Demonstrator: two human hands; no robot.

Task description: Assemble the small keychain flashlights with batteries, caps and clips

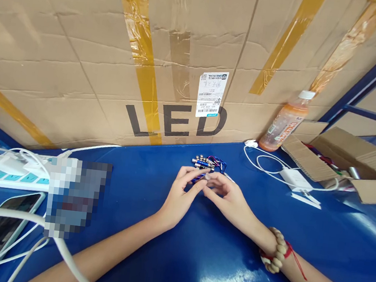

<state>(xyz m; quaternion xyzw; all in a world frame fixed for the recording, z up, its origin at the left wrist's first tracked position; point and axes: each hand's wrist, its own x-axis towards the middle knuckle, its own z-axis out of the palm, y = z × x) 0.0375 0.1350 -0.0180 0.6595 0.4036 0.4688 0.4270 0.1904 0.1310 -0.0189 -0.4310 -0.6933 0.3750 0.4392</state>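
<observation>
My left hand (182, 194) and my right hand (230, 200) meet over the blue table, their fingertips almost touching. Between the thumbs and index fingers is a small round silvery piece (207, 176), pinched from both sides. It is too small to tell its exact kind. Right behind the fingers lies a little heap: a slim blue metal tube (202, 163), other small tubes, several small silvery round pieces (201, 156) and dark blue and red cords (218, 162). My fingers partly hide this heap. A beaded bracelet (277, 251) and a red string circle my right wrist.
A large taped cardboard box (92, 57) marked LED walls off the back. To the right stand an orange drink bottle (285, 125), a white charger (295, 178) with cable and an open carton (349, 155). A power strip (10, 179), phone (5, 224) and loose cables crowd the left.
</observation>
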